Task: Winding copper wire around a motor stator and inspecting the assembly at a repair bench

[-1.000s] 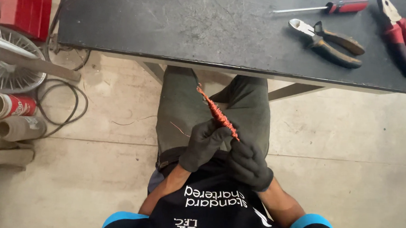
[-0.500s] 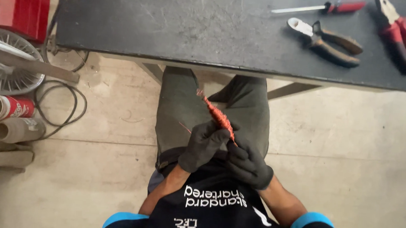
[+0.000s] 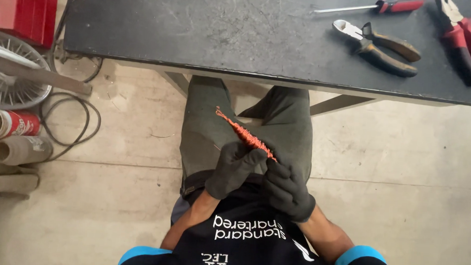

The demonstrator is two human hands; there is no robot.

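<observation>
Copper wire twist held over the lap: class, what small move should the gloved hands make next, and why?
Probably another short twist. The left hand and right hand both pinch the near end of the wire twist, whose far end sticks out free over the knees. The cutters lie untouched on the table, so trimming seems further off.

Dark table [image 3: 208, 30] across top of view, surface scuffed. On its right part: red-handled screwdriver [image 3: 376, 5], brown-handled cutting pliers [image 3: 379, 47] just below, red-handled pliers [image 3: 464, 39] at far right edge. On floor at left: red box [image 3: 24, 6], wire fan guard [image 3: 7, 80], black cable loop [image 3: 69, 120], red can [image 3: 11, 124] lying beside cardboard tube [image 3: 17, 149].
</observation>
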